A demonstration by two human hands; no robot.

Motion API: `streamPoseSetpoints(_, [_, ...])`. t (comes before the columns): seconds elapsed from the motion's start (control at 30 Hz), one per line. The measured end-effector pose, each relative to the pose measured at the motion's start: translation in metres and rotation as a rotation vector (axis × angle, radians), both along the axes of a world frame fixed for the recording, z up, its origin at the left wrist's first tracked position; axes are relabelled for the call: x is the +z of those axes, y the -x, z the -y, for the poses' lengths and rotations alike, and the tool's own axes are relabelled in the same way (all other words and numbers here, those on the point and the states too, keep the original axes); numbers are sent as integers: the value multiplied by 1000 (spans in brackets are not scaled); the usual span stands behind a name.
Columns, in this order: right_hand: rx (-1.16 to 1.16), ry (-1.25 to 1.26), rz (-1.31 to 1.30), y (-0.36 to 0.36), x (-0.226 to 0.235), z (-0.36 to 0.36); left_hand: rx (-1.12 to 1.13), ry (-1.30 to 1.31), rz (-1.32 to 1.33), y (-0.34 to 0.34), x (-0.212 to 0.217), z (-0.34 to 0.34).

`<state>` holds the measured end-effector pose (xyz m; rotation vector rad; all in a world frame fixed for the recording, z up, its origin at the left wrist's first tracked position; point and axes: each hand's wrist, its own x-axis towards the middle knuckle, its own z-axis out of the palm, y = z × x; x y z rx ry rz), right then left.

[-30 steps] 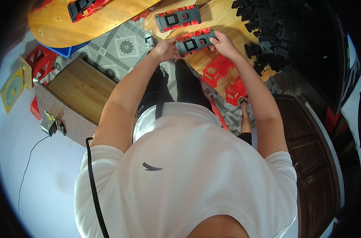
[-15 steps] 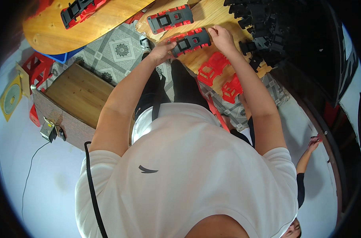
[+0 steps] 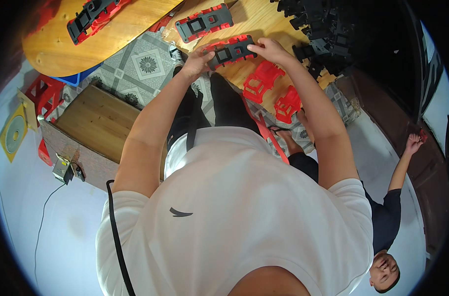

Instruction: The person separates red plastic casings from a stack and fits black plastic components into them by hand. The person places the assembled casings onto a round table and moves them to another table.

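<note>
While both hands grip the red-and-black part (image 3: pixel 230 50), left hand (image 3: pixel 197 61) at 9 o'clock and right hand (image 3: pixel 269 49) at 3, another assembled part (image 3: pixel 204 22) sits near at 11; black pieces (image 3: pixel 323 29) crowd 2; loose red frames (image 3: pixel 261 81) lie at 5.

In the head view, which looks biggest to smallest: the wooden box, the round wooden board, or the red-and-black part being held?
1. Round wooden board, cut off by the picture's edge.
2. Wooden box.
3. Red-and-black plastic part in both hands.
</note>
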<state>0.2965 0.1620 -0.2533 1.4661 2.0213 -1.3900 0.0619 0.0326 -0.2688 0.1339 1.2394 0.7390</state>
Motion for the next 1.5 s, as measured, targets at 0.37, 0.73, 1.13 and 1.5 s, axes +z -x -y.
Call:
streamPoseSetpoints(0.37, [-62, 195, -59, 0, -7, 11, 108, -52, -89, 8, -11, 5])
streamPoseSetpoints(0.73, [-307, 132, -194, -1, -47, 30, 27, 11, -74, 20, 26, -14])
streamPoseSetpoints(1.13, [-1478, 596, -582, 103, -24, 95, -414, -429, -602, 84, -40, -74])
streamPoseSetpoints(1.5, [-1219, 140, -716, 98, 177, 83, -260, -803, -696, 83, 193, -74])
